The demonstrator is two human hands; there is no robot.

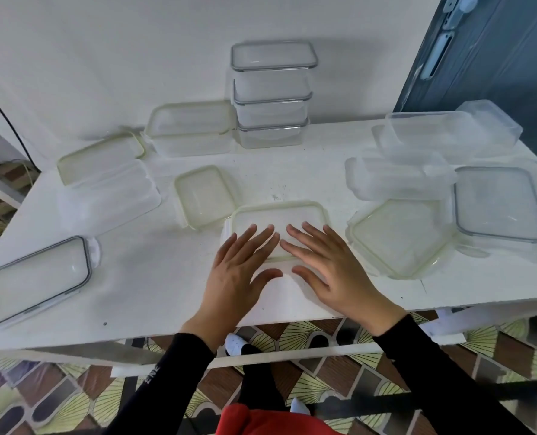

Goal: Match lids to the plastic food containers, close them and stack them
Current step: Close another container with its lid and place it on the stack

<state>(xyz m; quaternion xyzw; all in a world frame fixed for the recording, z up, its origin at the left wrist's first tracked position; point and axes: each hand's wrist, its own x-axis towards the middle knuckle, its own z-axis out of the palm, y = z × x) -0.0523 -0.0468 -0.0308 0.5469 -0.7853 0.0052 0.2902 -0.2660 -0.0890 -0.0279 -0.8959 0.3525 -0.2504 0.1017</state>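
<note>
A clear container with a green-rimmed lid (278, 216) sits at the middle front of the white table (154, 293). My left hand (239, 271) and my right hand (326, 265) lie side by side on that lid, fingers straight and spread, pressing down on its near half. A stack of three closed grey-rimmed containers (271, 95) stands at the back against the wall. Beside it on the left is a closed green-rimmed container (191, 128).
A small green-rimmed lid (202, 196) lies left of my hands. Further left are a green-rimmed lid on an open box (104, 180) and a grey-rimmed lidded container (35, 279). On the right are a green-rimmed lid (398, 238), a grey-rimmed lid (499, 204) and several open clear boxes (442, 136).
</note>
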